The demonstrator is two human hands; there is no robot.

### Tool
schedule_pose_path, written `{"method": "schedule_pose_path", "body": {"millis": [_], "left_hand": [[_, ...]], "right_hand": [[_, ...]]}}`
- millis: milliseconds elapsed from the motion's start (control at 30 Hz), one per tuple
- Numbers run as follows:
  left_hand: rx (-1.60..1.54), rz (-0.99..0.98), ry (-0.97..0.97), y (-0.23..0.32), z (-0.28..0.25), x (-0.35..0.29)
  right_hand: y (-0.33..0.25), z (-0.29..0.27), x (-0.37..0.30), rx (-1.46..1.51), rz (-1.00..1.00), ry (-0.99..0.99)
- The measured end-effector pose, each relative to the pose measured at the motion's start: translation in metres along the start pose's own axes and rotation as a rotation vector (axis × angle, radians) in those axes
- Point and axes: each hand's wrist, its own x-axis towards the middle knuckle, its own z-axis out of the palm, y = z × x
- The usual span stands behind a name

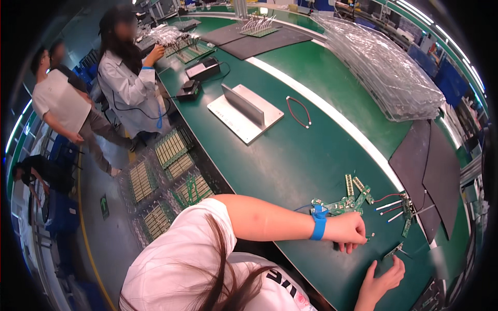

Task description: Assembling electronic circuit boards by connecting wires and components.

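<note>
My left hand (pixel 348 231), with a blue wrist strap (pixel 318 226), reaches across the bench with its fingers curled together. A small green and white piece (pixel 371 236) shows at its fingertips; what the fingers hold is mostly hidden. Lower right, my right hand (pixel 383 281) has its thumb and fingers apart. A small circuit board (pixel 393 250) with thin leads stands tilted at its fingertips, seemingly touching them. Just beyond my left hand lies a loose pile of narrow green circuit boards (pixel 346 203). Right of the pile, another board (pixel 407 205) has red and white wires attached.
A metal plate with an upright fin (pixel 244 111) and a red wire loop (pixel 299 112) lie farther along the green bench (pixel 290 171). Wrapped clear sheets (pixel 384 70) are stacked at the back. Board panels (pixel 174 150) sit low at left; a co-worker (pixel 127 78) stands beyond.
</note>
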Motion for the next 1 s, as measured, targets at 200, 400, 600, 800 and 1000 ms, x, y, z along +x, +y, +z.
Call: {"method": "schedule_pose_path", "body": {"millis": [200,400,600,800,1000], "left_hand": [[0.035,-0.003,-0.058,0.005,0.000,0.003],[0.047,-0.004,-0.083,0.006,-0.003,0.005],[0.035,-0.023,-0.072,0.002,-0.001,0.005],[0.027,-0.009,-0.107,0.003,0.002,0.008],[0.013,-0.019,-0.091,0.000,-0.003,0.005]], "right_hand": [[0.024,0.018,0.040,0.280,-0.138,-0.023],[0.013,0.020,0.044,0.180,-0.220,-0.060],[0.009,0.018,0.046,0.109,-0.424,-0.160],[0.032,0.011,0.053,0.009,-0.222,0.607],[0.030,0.002,0.050,-0.110,0.236,0.168]]}}
